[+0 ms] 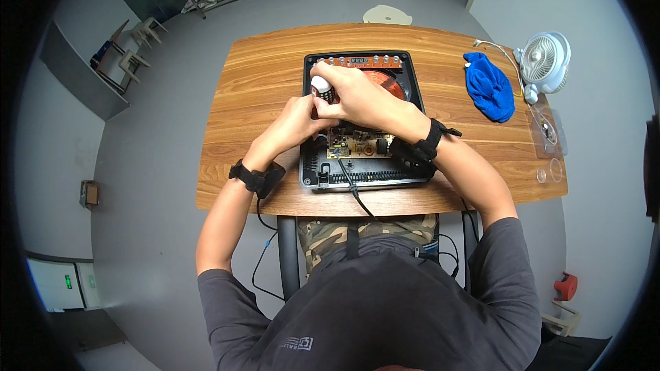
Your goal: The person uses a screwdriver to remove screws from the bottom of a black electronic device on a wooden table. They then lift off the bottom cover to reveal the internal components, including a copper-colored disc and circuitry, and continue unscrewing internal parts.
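Observation:
An opened induction cooker (306, 165), a black shell with its insides bare, lies on the wooden table in front of me. Inside it are a copper coil (387, 83), a tan circuit board (350, 145) and, along the far edge, an orange button board (385, 62). Over the cooker's left side, my right hand (357, 96) wraps round a short white-and-black handle with a ribbed grip (320, 87), seemingly a screwdriver. My left hand (299, 122) is closed just below it, fingertips together near the handle's lower end. Whatever those fingertips pinch is hidden, as is the tool's tip.
A blue cloth (489, 87) lies at the table's right, beside a small white fan (544, 62). Nearer me are a clear plastic tray (550, 130) and a clear cup (549, 172). A black cord (354, 191) runs from the cooker over the near table edge (412, 210).

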Demonstrator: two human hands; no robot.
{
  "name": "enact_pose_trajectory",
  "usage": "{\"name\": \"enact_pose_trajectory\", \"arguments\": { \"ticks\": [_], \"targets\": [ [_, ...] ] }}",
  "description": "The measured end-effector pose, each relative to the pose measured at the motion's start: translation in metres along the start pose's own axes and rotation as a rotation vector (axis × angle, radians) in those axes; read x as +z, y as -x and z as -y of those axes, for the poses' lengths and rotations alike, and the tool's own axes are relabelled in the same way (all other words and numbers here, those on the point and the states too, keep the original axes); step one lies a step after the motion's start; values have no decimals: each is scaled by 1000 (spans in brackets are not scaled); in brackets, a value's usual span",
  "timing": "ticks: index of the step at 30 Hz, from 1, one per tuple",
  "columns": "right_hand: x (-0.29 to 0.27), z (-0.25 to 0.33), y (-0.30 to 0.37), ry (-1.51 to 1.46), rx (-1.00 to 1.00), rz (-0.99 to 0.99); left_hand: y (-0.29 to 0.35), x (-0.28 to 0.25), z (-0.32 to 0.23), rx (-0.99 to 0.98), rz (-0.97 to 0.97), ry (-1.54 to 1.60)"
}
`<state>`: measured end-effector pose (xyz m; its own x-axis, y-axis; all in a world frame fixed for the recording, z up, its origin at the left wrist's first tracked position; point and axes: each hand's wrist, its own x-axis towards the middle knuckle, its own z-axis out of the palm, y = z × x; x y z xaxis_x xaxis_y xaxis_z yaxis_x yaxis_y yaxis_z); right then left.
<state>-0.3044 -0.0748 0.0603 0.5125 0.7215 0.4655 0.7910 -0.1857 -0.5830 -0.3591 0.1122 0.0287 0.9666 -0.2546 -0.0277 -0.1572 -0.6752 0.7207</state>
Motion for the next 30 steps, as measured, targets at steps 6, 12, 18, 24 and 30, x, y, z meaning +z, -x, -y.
{"name": "enact_pose_trajectory", "arguments": {
  "ticks": [6, 12, 18, 24, 30],
  "targets": [
    [-11, 37, -4, 308, 79, 120, 3, 4, 8, 1, -68, 76],
    [-3, 9, -8, 322, -18, 48, 3, 3, 7, 157, -84, 88],
    [-9, 12, -8, 338, 23, 87, 4, -8, 20, 122, -141, 202],
    [-11, 23, -13, 421, 53, 138, 12, -19, 12, 67, -147, -46],
    [-10, 23, -25, 632, 32, 143, 3, -11, -11, 89, -165, -48]
  ]
}}
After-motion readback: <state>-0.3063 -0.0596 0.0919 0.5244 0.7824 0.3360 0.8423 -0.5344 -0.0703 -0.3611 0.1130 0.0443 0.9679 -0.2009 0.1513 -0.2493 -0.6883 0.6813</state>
